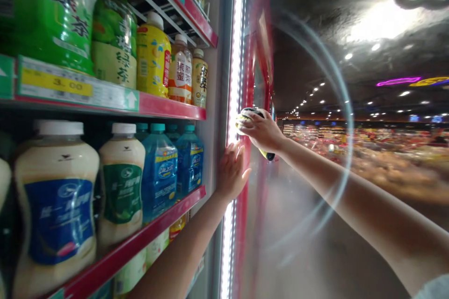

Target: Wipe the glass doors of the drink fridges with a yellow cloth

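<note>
My right hand (264,131) is closed around a small yellow-and-black object (268,154), whose dark lower end sticks out below the palm. Most of the object is hidden by the fingers, so its kind cannot be made out. That hand is held up beside the bright light strip (239,32) on the cooler's edge, near the red frame (261,51). Lower and to the left, my left hand (231,173) has its fingers stretched upward and thumb apart, over the cooler's side edge. It holds nothing.
Left of my arms, an upper shelf edge (168,106) carries green, yellow and white-capped drink bottles. Milk-tea bottles (59,205) and blue bottles (159,173) stand on the lower shelf (140,247). Store displays (386,149) blur in the right background.
</note>
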{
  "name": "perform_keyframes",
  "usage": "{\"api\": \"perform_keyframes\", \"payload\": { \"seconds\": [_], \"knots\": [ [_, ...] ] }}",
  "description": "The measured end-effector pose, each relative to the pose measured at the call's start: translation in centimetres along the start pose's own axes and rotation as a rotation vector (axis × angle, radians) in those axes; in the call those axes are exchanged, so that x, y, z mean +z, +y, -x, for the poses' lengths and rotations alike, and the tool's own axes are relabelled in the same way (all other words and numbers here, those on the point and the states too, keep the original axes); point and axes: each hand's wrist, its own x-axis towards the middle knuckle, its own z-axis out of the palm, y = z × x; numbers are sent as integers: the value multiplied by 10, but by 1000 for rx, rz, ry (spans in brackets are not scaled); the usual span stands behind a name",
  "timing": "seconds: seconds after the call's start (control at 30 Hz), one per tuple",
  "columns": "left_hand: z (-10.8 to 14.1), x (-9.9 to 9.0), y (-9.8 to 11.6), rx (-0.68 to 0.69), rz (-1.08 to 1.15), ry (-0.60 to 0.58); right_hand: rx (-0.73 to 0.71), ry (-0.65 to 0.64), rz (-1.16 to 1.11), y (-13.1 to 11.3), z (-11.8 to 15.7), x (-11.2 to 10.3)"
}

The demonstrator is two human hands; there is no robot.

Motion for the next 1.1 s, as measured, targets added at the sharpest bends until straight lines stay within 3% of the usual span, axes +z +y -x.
{"api": "perform_keyframes", "payload": {
  "seconds": [0.13,0.3,0.47,0.53,0.7,0.8,0.93,1.0,1.1],
  "knots": [
    [3,-5,0,-36,-7,15,-122,-77,-13,-2,17,0],
    [-6,-9,-1,-47,-24,79,171,56,84,-17,5,2],
    [-12,-9,-2,-55,-22,119,117,56,44,-47,28,13],
    [-15,-8,-2,-41,-11,108,165,83,44,-44,49,8],
    [-31,-1,4,25,27,82,559,310,161,-31,104,-8],
    [-40,6,8,39,47,84,468,267,160,-39,112,-5],
    [-56,20,16,22,116,129,284,151,107,-27,93,-6],
    [-62,27,20,30,135,164,342,184,125,-11,89,-13],
    [-66,31,23,56,140,179,541,307,195,-2,104,-20]
  ]
}}
